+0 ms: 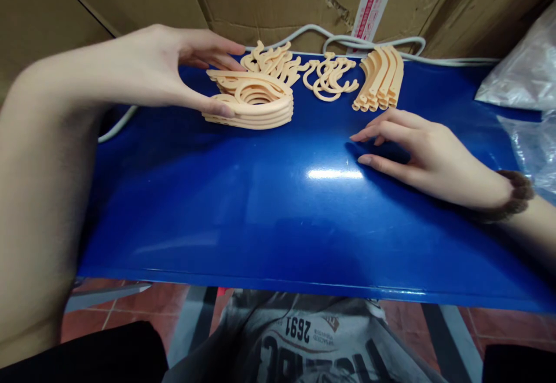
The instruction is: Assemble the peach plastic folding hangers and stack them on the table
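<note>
My left hand straddles the left end of a stack of curved beige plastic pieces. Its thumb rests against the front of the stack, while the other fingers stretch out loosely over the rear side. Behind the stack lies a loose heap of wavy beige pieces. To its right are several beige hooks in a jumble, then a neat row of curved beige tubes. My right hand hovers low over the table in front of the tubes, fingers apart, holding nothing.
The parts lie along the back of a blue table. A white cable runs behind them, against cardboard boxes. Clear plastic bags sit at the right. A grey printed cloth shows below the front edge.
</note>
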`<action>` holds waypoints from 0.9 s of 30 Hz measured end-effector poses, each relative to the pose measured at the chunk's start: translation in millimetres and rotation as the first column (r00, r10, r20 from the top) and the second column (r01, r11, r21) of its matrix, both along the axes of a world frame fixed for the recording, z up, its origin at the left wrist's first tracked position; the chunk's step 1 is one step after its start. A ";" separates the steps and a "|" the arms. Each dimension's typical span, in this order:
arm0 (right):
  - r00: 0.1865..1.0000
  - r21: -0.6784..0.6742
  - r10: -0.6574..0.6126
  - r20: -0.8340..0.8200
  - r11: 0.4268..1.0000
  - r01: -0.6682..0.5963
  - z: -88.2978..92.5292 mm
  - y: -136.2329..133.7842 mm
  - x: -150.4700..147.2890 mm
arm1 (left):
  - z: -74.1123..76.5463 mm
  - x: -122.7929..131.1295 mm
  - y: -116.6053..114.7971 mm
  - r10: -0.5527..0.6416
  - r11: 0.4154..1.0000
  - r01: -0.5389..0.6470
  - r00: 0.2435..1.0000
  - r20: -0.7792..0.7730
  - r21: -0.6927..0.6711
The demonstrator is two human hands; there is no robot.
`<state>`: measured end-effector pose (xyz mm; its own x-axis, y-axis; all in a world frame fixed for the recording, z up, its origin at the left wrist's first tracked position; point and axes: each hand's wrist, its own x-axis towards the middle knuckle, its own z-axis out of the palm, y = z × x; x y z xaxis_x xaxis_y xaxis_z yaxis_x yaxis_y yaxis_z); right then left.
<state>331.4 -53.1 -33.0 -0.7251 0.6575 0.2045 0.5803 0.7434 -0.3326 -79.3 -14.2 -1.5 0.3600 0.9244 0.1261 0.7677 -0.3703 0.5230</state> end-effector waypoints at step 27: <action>1.000 -0.029 -0.014 0.005 0.999 0.014 1.5 -1.9 -1.0 | -5.2 -0.2 1.7 -0.012 1.000 0.013 0.999 0.046 -0.025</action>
